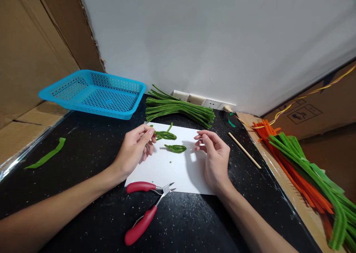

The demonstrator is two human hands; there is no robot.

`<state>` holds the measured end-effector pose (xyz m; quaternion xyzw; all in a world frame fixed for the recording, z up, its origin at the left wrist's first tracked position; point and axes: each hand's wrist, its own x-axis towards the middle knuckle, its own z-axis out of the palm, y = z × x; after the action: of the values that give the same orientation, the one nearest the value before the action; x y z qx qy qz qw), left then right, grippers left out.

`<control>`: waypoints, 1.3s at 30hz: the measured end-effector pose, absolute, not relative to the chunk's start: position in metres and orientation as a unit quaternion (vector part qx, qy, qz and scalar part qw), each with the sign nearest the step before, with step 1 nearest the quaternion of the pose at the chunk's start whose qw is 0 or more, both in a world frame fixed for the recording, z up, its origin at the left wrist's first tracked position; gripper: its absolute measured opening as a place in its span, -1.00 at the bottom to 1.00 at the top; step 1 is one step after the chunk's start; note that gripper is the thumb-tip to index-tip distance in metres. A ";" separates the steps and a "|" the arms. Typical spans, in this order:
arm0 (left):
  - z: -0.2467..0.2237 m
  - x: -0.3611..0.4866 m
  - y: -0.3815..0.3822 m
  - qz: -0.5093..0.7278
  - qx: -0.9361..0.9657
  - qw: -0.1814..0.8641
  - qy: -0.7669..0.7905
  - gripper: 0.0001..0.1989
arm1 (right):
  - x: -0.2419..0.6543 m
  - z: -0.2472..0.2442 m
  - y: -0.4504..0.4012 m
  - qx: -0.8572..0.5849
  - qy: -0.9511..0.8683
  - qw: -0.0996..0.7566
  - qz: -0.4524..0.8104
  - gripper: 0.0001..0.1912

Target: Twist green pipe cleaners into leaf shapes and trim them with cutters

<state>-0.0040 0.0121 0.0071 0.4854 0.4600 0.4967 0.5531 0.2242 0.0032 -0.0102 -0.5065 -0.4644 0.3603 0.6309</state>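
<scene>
Between the thumb and fingers of my left hand point(139, 142) is a leaf-shaped loop of green pipe cleaner point(167, 135), held just above a white sheet of paper point(155, 167). A short green stem piece point(170, 127) shows behind that loop; whether it is joined cannot be made out. Lying on the paper below is a second green pipe cleaner leaf point(177, 148). My right hand point(214, 149) hovers over the paper's right side, fingers curled loosely and apart, with nothing visible in them. Red-handled nippers point(167, 189) rest with open jaws at the paper's front edge.
A blue basket point(105, 114) stands at the back left. Behind the paper lies a bundle of dark green pipe cleaners point(178, 108). To the right are a wooden stick point(244, 150), orange pipe cleaners point(294, 182) and brighter green ones point(308, 171). A green strip point(47, 156) lies left.
</scene>
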 end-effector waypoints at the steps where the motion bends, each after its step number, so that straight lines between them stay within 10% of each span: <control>1: 0.007 -0.004 0.012 0.486 0.492 0.557 0.460 -0.66 | 0.224 -0.011 0.004 -0.511 -0.469 0.626 0.356 -0.84; 17: 0.004 -0.004 0.006 0.344 0.658 0.474 0.474 -0.72 | 0.226 -0.001 0.000 -0.522 -0.616 0.511 0.296 -0.83; 27: 0.007 -0.004 0.006 0.319 0.706 0.435 0.458 -0.90 | 0.241 0.014 -0.007 -0.340 -0.901 0.224 0.148 -0.78; 39: 0.009 -0.004 0.004 0.337 0.597 0.577 0.444 -0.70 | 0.231 0.004 -0.007 -0.437 -0.796 0.350 0.230 -0.82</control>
<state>-0.0038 0.0038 0.0088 0.5968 0.4440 0.3373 0.5770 0.2309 -0.0068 0.0039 -0.4371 -0.7961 0.2303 0.3496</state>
